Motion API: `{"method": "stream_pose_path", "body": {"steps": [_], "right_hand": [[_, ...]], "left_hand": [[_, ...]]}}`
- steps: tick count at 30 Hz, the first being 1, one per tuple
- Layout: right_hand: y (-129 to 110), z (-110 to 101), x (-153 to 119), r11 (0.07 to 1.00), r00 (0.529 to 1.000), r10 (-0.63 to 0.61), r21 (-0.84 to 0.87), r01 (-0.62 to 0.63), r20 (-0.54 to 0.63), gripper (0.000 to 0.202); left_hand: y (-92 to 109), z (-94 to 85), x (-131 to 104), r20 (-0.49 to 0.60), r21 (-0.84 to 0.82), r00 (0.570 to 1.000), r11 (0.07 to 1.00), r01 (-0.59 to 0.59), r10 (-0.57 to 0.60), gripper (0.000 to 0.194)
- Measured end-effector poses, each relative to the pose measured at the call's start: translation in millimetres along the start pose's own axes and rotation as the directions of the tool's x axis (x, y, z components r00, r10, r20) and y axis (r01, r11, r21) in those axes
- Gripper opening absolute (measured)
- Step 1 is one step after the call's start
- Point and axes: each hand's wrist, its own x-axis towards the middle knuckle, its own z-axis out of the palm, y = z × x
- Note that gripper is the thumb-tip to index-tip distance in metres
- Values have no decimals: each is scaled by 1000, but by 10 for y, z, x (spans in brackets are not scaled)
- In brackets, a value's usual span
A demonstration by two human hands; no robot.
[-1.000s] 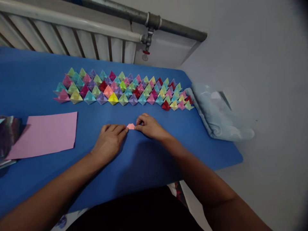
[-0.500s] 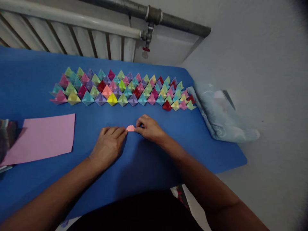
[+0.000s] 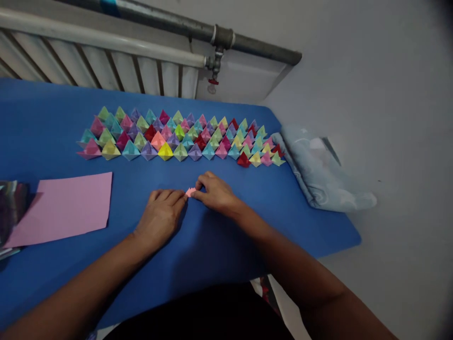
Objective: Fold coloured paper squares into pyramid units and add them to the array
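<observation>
A small folded piece of pink paper lies on the blue tabletop between my two hands. My left hand rests on the table, its fingers close together and the tips pressing the paper's left end. From the other side, my right hand pinches the paper's right part between thumb and curled fingers, covering some of it. Beyond my hands stand rows of folded paper boats in many colours, packed close together.
A pink sheet lies at the left, beside a blurred stack of papers. On the right, a folded pale-blue cloth sits against the wall. A white radiator and a grey pipe run behind the table.
My right hand has come a little to the left and now covers more of the pink paper's right side. My left hand stays on its left end. The view has shifted slightly.
</observation>
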Motion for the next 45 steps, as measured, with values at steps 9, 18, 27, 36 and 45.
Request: {"method": "stream_pose_path", "body": {"steps": [9, 18, 27, 36, 45], "right_hand": [[69, -6, -20, 992, 998, -41, 114, 45, -37, 13], [150, 229, -140, 975, 940, -147, 114, 189, -308, 14], [108, 282, -146, 962, 933, -272, -66, 263, -238, 5], [93, 239, -177, 941, 925, -338, -68, 331, -172, 9], [77, 268, -122, 957, 944, -265, 65, 282, -198, 14]], "left_hand": [[-33, 19, -7, 7, -53, 998, 996, 64, -64, 38], [-182, 53, 44, -60, -307, 960, 920, 243, -273, 31], [-274, 61, 230, 5, -501, 932, 806, 315, -362, 25], [-269, 48, 250, 65, -498, 945, 811, 309, -321, 22], [-280, 64, 205, 33, -461, 964, 851, 250, -265, 18]]}}
